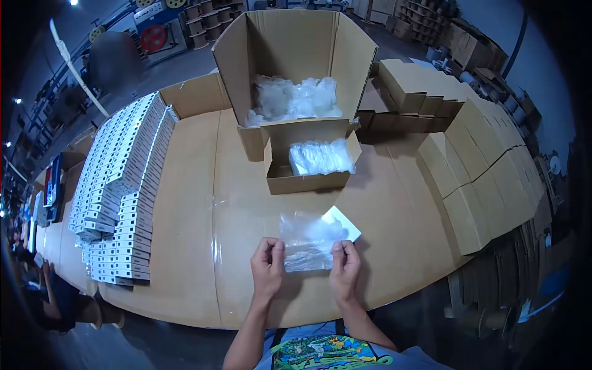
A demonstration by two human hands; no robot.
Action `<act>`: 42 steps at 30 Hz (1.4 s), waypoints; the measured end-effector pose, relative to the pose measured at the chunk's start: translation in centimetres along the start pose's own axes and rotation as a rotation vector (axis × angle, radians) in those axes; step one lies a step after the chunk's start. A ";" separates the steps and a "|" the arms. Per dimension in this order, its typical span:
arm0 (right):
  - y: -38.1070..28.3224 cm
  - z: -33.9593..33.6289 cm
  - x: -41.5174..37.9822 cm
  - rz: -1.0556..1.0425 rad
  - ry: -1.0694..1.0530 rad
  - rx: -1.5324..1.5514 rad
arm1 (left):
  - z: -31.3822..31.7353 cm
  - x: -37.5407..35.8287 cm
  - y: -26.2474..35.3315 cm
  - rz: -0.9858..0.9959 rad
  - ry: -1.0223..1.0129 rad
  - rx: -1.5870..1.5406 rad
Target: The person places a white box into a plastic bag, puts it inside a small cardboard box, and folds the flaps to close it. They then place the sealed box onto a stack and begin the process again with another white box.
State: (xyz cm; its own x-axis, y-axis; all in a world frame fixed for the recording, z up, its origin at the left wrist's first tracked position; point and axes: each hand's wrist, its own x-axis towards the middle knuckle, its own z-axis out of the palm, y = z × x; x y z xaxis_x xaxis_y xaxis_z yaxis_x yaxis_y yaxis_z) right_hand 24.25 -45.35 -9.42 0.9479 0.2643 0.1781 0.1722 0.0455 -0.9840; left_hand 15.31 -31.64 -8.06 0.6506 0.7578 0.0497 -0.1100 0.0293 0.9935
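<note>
Both hands, left hand (267, 266) and right hand (345, 268), pinch a clear crinkled plastic bag (306, 242) over a small white box (341, 222). A small open brown carton (306, 165) sits beyond, stacked white boxes (123, 191) stand left, and bare cardboard tabletop (394, 209) lies between.

Low in the frame's centre, both forearms reach forward; the left hand (267, 266) and right hand (345, 265) pinch with fingers curled, thumbs up.

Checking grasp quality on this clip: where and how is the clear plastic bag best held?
By its near edge, one corner per hand, coming from the person's side. The clear plastic bag lies flat and limp; the left hand and right hand already pinch those corners.
</note>
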 end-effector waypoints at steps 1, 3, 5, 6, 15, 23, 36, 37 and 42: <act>0.2 0.0 -0.2 -0.028 0.009 -0.026 | 0.4 0.1 0.3 0.014 -0.024 -0.053; -0.1 -0.1 -0.3 -0.051 0.017 -0.088 | 0.5 0.1 2.2 -0.070 -0.115 -0.117; -1.3 0.1 -0.6 -0.038 0.009 -0.152 | -0.3 0.4 2.3 -0.067 -0.231 0.027; -1.4 0.1 -0.9 -0.031 -0.009 -0.170 | -0.6 0.3 2.3 -0.069 -0.287 0.100; -3.1 -3.0 2.0 -0.143 -0.023 -0.016 | -1.1 0.1 2.2 -0.074 -0.333 0.162; -7.7 -4.3 6.7 -0.137 -0.465 0.227 | -0.6 0.0 2.3 -0.025 -0.448 0.267; -7.2 -0.4 7.1 -0.074 -0.529 -0.009 | -0.5 0.7 2.4 -0.064 -0.468 0.211; -7.0 -0.3 7.0 -0.018 -0.516 0.024 | -0.5 0.7 2.4 -0.074 -0.445 0.170; -5.9 -0.6 7.1 0.105 -0.499 0.054 | -0.5 0.7 1.6 -0.188 -0.381 -0.083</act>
State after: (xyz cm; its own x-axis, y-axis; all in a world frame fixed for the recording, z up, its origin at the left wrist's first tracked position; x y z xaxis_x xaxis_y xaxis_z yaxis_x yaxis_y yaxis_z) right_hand 30.10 -44.28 -2.39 0.7135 0.6973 0.0685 0.0561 0.0405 -0.9976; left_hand 15.22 -30.77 -6.47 0.8941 0.4403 -0.0814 -0.0134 0.2080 0.9780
